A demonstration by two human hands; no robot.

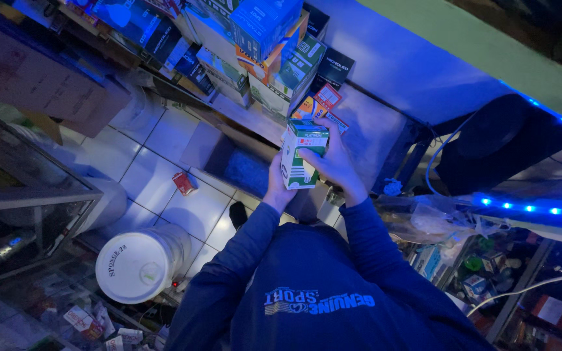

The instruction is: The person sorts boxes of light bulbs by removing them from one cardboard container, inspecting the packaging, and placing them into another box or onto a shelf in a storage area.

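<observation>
Green-and-white carton [302, 156] clasped between left hand [276, 185] and right hand [334, 162].

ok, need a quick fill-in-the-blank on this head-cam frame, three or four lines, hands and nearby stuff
1. Both hands hold a small white and ____ box.
2. The right hand wraps the box's side, while the ____ hand supports it from below.
3. A white bucket with a round ____ stands on the tiled floor.
4. A small ____ packet lies on the tiles.

Missing words: green; left; lid; red
</observation>
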